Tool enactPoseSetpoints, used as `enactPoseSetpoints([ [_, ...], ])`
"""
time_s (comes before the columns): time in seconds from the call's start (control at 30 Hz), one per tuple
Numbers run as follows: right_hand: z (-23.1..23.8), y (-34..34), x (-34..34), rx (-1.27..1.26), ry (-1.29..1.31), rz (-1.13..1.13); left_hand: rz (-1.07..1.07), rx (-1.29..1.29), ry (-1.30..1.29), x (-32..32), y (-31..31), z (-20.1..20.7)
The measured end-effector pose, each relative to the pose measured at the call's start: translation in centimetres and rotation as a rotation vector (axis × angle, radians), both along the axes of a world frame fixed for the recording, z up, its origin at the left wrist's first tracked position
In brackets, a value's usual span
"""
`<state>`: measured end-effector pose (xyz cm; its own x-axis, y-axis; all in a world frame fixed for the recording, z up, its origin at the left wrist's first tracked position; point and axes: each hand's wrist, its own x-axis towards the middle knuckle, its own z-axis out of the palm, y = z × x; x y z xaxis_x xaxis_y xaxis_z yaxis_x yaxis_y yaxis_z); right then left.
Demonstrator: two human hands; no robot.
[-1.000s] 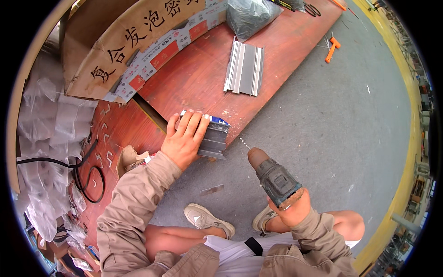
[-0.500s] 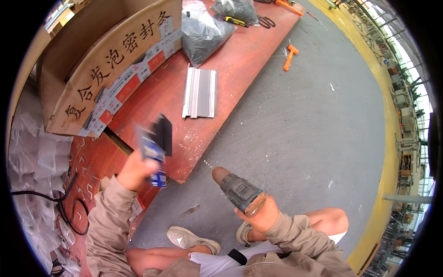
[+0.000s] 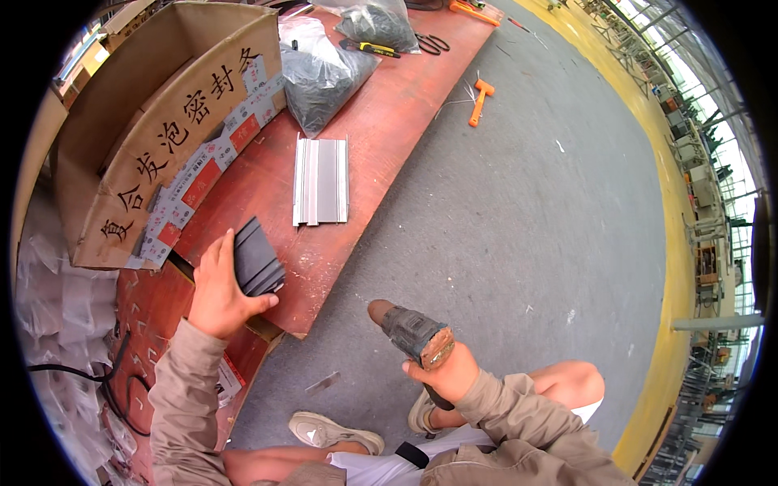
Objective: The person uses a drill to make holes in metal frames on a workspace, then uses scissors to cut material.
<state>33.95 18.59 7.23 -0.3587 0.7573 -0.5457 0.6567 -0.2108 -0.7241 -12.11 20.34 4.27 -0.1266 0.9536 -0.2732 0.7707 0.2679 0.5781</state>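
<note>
My left hand (image 3: 217, 290) grips a short dark grey profile piece (image 3: 257, 263), fingers along one side and thumb at its near end. The piece is low over the near end of the red table (image 3: 365, 154); I cannot tell whether it rests on the wood. My right hand (image 3: 452, 374) is wrapped around the handle of a worn cordless drill (image 3: 409, 330), its brown nose pointing up and left over the floor, beside the table corner. A silver and grey profile piece (image 3: 324, 182) lies flat on the table, beyond my left hand.
An open cardboard box (image 3: 174, 162) stands on the table at left. Bags of dark parts (image 3: 324, 85), a yellow and black cutter (image 3: 371, 49) and scissors (image 3: 432, 44) lie farther back. An orange hammer (image 3: 481, 102) is on the grey floor. A black cable (image 3: 69, 370) runs at left.
My left hand has lowered the profile piece and turned it, so its blue-marked side no longer shows. The drill has shifted only slightly in view. The whole view has shifted somewhat.
</note>
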Motion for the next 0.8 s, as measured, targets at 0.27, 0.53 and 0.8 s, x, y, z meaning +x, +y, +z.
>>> enactPoseSetpoints([
  [0.27,-1.3,-0.4,-0.6,0.249,0.116,0.085,0.036,0.208,0.404,3.2,1.2,-3.0],
  [0.53,-0.3,-1.6,-2.1,0.532,0.363,0.252,0.651,-0.277,-1.912,15.6,-2.4,2.0],
  [0.8,-4.2,-4.0,-10.8,0.542,0.650,0.096,0.737,-0.161,-2.035,9.0,-4.2,1.9],
])
